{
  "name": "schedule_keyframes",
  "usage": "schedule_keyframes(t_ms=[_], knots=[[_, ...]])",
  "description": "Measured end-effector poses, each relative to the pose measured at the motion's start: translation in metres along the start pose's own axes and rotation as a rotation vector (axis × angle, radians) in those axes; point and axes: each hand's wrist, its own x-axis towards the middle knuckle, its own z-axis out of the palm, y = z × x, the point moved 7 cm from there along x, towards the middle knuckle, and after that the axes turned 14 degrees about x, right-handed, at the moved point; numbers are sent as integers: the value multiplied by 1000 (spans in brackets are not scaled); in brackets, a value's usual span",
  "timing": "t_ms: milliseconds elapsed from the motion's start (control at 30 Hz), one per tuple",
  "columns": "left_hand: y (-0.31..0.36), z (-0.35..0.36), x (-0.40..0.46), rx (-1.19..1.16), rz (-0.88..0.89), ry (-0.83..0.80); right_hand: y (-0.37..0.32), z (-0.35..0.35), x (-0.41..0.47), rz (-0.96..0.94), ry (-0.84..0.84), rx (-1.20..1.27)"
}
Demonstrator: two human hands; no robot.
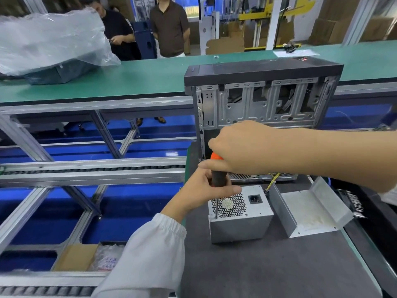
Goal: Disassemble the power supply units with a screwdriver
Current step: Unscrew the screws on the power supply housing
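No brand or label text is legible on the power supply unit (239, 218), which sits near centre on the dark tabletop (268, 269), grille face up. The screwdriver (217, 179) stands upright, tip at the unit's near-left top corner. The right hand (240, 147) wraps its fingers over the orange handle top; the left hand (206, 190) grips the black handle below. A bent metal cover (309, 211) lies just right; a computer case (262, 95) stands beyond.

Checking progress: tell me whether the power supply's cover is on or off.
On: the power supply unit shows closed walls; the screwdriver stands at its corner.
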Motion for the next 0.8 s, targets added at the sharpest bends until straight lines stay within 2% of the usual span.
schedule_keyframes(t_ms=[133,167,233,300,400,500,600,667,800], knots=[[4,2,-1,-5,36,-4,7,6,-9,-16,-384,401],[6,3,-1,-8,40,-9,8,4,-12,1,-420,434],[7,5,-2,-3,40,-19,7,2,-10,58,-349,344],[5,6,-2,28,7,-19,3,3,-5,103,-188,150],[4,7,0,21,-10,-27,-10,5,1,22,-18,-83],[9,3,0,24,30,-5,-13,8,-1,-126,-76,-47],[9,-1,0,-5,30,21,-12,11,-10,-187,-303,309],[8,0,0,-2,44,31,-8,7,-12,-126,-329,435],[8,3,2,33,29,-4,0,-2,-3,57,-77,-52]])
